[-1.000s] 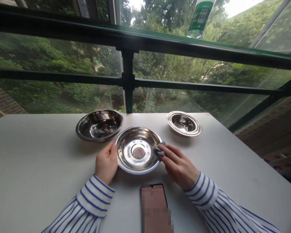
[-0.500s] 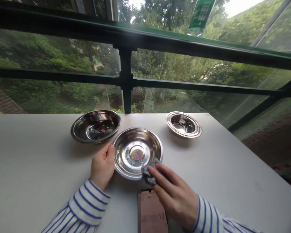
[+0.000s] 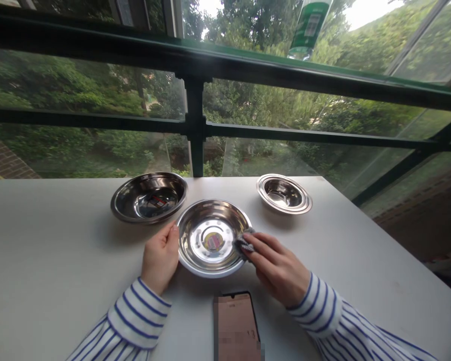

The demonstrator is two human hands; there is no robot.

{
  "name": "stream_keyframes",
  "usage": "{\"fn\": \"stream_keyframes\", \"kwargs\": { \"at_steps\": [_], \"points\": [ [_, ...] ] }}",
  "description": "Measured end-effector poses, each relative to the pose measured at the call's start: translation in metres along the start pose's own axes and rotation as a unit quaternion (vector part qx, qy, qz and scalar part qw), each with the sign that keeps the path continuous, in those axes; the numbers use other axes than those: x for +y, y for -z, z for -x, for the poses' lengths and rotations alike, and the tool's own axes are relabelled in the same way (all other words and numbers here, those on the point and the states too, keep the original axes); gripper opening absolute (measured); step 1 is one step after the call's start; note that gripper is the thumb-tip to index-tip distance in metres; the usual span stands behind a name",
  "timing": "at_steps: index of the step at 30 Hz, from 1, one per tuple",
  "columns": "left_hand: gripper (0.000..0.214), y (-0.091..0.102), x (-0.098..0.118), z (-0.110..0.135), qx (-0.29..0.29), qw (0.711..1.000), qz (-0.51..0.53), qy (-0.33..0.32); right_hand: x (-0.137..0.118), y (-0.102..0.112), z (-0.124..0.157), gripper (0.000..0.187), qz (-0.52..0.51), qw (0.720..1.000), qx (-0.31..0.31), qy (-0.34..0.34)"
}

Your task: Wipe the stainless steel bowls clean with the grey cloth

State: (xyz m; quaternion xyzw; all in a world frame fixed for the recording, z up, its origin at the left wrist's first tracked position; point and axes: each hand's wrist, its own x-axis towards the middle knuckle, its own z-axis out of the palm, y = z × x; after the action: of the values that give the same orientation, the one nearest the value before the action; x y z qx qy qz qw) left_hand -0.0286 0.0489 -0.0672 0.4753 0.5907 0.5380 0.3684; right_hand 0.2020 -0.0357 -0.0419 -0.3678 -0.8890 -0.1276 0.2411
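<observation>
A shiny steel bowl [image 3: 210, 215] with a round sticker in its middle sits on the white table [image 3: 52, 260] in front of me. My left hand [image 3: 159, 259] grips its left rim, fingers curled against the edge. My right hand [image 3: 277, 265] presses a small grey cloth [image 3: 243, 242] against the inside of the bowl's right rim, fingers closed over the cloth.
A larger steel bowl [image 3: 149, 196] stands behind and to the left, a smaller rimmed one [image 3: 284, 193] to the back right. A phone [image 3: 236, 326] lies flat near the table's front edge. Dark window rails [image 3: 195, 125] and glass run behind the table.
My right hand with the cloth has slid from the bowl's front rim back up to its right rim. The left hand has stayed on the left rim.
</observation>
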Motion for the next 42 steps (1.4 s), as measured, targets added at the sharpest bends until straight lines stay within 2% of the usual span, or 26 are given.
{"fn": "stream_keyframes", "kwargs": {
  "at_steps": [2, 4, 8, 11, 14, 18, 20, 22, 26, 28, 32, 36, 38, 42],
  "points": [
    [0.042, -0.001, 0.000, 0.000, 0.005, 1.000, -0.001, -0.002, 0.007, 0.000, -0.001, 0.033, 0.008, 1.000, 0.000, -0.029],
    [0.041, -0.001, 0.000, 0.001, 0.005, 1.000, 0.000, -0.001, 0.002, 0.000, -0.001, 0.034, 0.013, 0.999, -0.004, -0.039],
    [0.042, -0.002, 0.003, 0.002, -0.006, 1.000, 0.004, -0.001, -0.013, 0.001, 0.001, 0.031, -0.003, 1.000, 0.000, -0.004],
    [0.042, -0.001, 0.005, 0.002, -0.019, 1.000, 0.000, -0.011, 0.002, 0.000, -0.001, 0.032, -0.008, 1.000, 0.007, 0.009],
    [0.040, -0.002, 0.004, 0.000, -0.021, 0.999, -0.006, -0.032, 0.016, 0.000, -0.002, 0.036, -0.002, 0.999, -0.004, -0.046],
    [0.039, -0.002, 0.002, -0.001, -0.026, 0.999, -0.007, -0.042, 0.004, 0.003, 0.004, 0.038, -0.026, 0.998, -0.047, -0.037],
    [0.037, -0.002, 0.002, -0.001, -0.043, 0.998, -0.005, -0.041, 0.005, 0.005, 0.005, 0.037, -0.049, 0.997, -0.046, -0.033],
    [0.038, -0.001, 0.003, -0.001, -0.051, 0.998, -0.007, -0.037, 0.019, 0.002, -0.001, 0.037, -0.051, 0.997, -0.033, -0.054],
    [0.043, -0.001, 0.001, -0.003, -0.054, 0.998, -0.010, -0.029, 0.063, -0.012, -0.027, 0.034, -0.058, 0.995, -0.008, -0.080],
    [0.044, -0.002, 0.000, -0.003, -0.052, 0.998, -0.013, -0.032, 0.074, -0.017, -0.037, 0.035, -0.057, 0.995, -0.015, -0.080],
    [0.047, -0.003, 0.000, -0.001, -0.032, 0.999, -0.027, -0.020, 0.059, -0.006, -0.025, 0.036, -0.055, 0.995, -0.028, -0.074],
    [0.046, -0.004, 0.003, -0.001, -0.071, 0.997, -0.029, -0.028, 0.043, 0.008, -0.004, 0.040, -0.061, 0.992, -0.069, -0.087],
    [0.045, -0.004, 0.004, -0.001, -0.092, 0.995, -0.026, -0.041, 0.052, 0.001, -0.012, 0.036, -0.052, 0.993, -0.059, -0.090],
    [0.046, -0.003, 0.002, -0.003, -0.091, 0.994, -0.026, -0.047, 0.087, -0.026, -0.053, 0.035, -0.059, 0.993, -0.061, -0.086]
  ]
}}
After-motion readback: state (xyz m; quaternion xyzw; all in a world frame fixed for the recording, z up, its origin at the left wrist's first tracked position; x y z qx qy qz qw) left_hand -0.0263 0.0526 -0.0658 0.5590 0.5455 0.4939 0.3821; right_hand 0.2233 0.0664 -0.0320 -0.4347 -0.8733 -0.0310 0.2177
